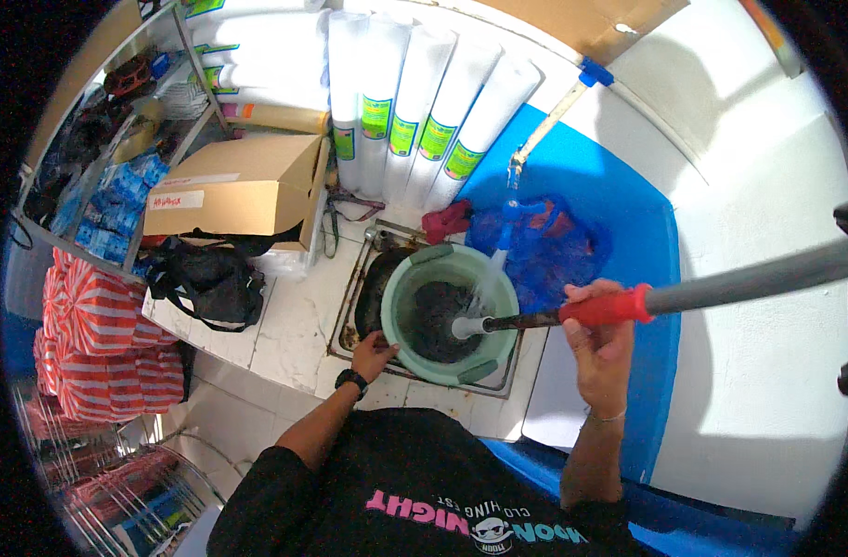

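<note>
Take the green basin (507, 339) as the hub of your clock, with twelve pointing away from you. Far out at nine, red-and-white striped bundles (108, 343) sit stacked at the side. Nearer in, still around nine, a black bag (215, 283) lies on the tiled counter (294, 339), and a cardboard box (224, 190) rests out at ten, which leaves the area around the basin free for your arms.

Your left hand (374, 356) is at the basin's eight o'clock, fingertips touching the outer rim, probably to steady it; whether they pinch the edge or only rest there, you cannot tell from this view. The basin itself sits over a metal-edged fixture (509, 382), likely a sink, presumably so that any overflow drains. White rolls (401, 111) lean upright beyond it, around twelve.

At one, a pipe (544, 132) sends a stream of water (491, 277) down inside the rim, the basin apparently set there to catch it. A blue mesh bag (549, 255) lies at two. At three to four, your right hand (598, 342) wraps the red sleeve of a pole (684, 291), fingers closed around it. The pole slants in, its pale end in the basin by a dark mass (433, 306) you cannot make out, so that grip probably controls its angle.
</note>
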Available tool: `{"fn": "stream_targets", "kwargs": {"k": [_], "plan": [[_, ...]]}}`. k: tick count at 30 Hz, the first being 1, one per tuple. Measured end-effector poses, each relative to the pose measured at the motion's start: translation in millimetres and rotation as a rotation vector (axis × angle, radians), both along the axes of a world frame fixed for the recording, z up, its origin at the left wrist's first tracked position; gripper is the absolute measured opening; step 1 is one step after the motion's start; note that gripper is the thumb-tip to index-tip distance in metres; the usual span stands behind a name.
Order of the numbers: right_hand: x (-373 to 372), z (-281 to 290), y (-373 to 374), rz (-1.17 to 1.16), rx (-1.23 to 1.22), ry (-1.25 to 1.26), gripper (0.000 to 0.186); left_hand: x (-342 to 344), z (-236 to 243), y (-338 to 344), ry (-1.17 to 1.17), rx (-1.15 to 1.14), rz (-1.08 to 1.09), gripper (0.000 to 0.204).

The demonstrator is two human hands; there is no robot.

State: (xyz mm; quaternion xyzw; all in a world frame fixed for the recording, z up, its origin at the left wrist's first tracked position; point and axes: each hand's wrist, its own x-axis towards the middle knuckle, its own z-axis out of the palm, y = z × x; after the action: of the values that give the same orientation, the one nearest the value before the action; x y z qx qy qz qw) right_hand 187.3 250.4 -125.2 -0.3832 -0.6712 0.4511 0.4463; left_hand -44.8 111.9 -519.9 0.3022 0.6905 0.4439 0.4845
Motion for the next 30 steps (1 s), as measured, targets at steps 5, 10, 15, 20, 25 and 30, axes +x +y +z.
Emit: {"fn": "stream_targets", "kwargs": {"k": [5,10,15,20,25,30], "plan": [[25.7,26.9,5.9,-0.105,0.288,-0.149,0.059,-1.6,-3.0,-0.4,0.153,-0.025,-0.064,0.054],[39.7,61.9,9.7,-0.390,0.538,0.040,0.080,2.9,8.0,-2.4,0.078,-0.030,0.000,0.052],[4.6,20.0,-0.7,-0.030,0.065,0.050,0.061,0.3,2.6,-0.2,-0.034,-0.042,0.010,0.052],[18.6,22.4,1.9,-0.066,0.182,-0.022,0.045,-1.5,-2.3,0.9,0.126,-0.016,-0.068,0.052],[52.5,65.7,21.8,-0.472,0.628,0.199,0.045,-2.9,7.0,-0.1,0.183,-0.092,-0.082,0.056],[23.6,18.3,3.2,-0.212,0.348,-0.095,0.042,-2.1,6.1,2.0,0.086,-0.044,-0.045,0.060]]}}
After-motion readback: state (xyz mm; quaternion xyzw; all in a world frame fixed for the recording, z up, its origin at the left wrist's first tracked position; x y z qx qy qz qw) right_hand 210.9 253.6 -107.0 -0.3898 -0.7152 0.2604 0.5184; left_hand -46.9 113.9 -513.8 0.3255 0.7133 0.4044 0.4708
